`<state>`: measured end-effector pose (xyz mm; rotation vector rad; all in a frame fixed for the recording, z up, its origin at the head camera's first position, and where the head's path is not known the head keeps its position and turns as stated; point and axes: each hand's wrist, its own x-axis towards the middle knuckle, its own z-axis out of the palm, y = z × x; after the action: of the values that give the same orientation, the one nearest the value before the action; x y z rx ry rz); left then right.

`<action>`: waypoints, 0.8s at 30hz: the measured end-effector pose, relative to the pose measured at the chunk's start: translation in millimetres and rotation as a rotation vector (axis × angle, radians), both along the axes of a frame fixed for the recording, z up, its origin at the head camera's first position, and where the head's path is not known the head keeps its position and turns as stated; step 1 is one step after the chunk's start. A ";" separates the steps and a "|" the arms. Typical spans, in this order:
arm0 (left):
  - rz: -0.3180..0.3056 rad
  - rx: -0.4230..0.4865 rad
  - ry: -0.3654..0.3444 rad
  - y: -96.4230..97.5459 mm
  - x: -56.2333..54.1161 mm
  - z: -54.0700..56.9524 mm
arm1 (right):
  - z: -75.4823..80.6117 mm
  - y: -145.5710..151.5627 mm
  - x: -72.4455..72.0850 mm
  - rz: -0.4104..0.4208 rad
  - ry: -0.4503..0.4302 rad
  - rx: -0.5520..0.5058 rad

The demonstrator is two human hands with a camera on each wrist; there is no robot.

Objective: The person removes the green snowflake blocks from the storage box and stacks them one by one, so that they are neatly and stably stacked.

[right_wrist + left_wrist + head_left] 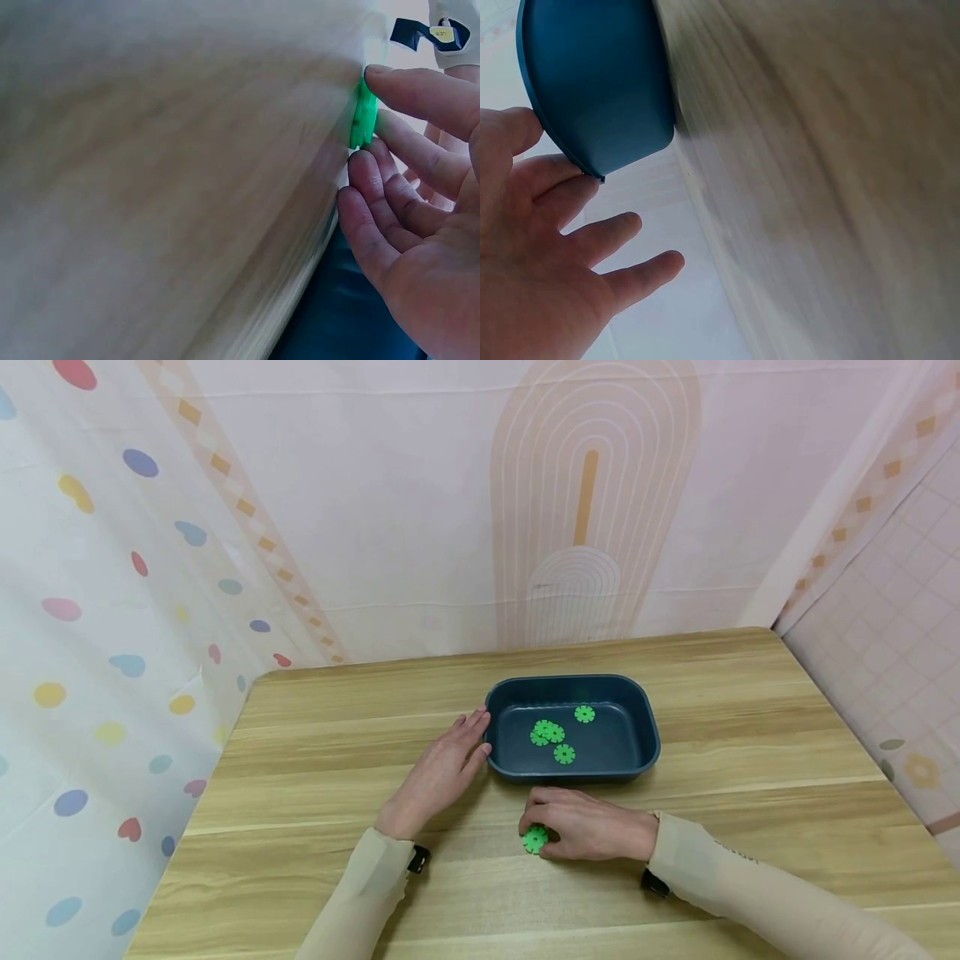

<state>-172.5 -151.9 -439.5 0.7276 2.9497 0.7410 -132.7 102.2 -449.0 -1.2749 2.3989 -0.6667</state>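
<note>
My right hand holds a green notched plastic disc between thumb and forefinger, low over the table in front of the tray. In the right wrist view the thumb meets the edge of the green disc; whether there is more than one disc there, I cannot tell. A dark blue rectangular tray lies beyond that hand. My left hand touches the tray's left rim with its fingers spread and mostly straight, as the left wrist view of the tray wall also shows.
Inside the tray are several more green discs: a small overlapping cluster, one near the front and one at the back. The wooden table ends at patterned curtains behind and at the sides.
</note>
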 end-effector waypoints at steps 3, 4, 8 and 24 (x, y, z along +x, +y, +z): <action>0.002 0.000 0.000 0.0 0.2 0.0 | -0.4 -0.1 0.0 0.000 0.002 0.002; 0.002 0.000 -0.001 0.0 0.3 0.0 | -0.6 -0.2 0.0 0.000 0.003 0.003; 0.000 -0.005 -0.002 -0.4 0.3 -0.6 | -0.6 -0.5 0.2 0.001 0.011 0.007; -0.006 0.000 0.009 -0.7 0.5 -1.8 | 3.8 4.4 1.6 -0.004 0.000 -0.045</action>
<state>-172.0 -152.6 -441.3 0.7418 2.9539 0.7394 -131.1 106.7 -445.2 -1.2883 2.3996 -0.7251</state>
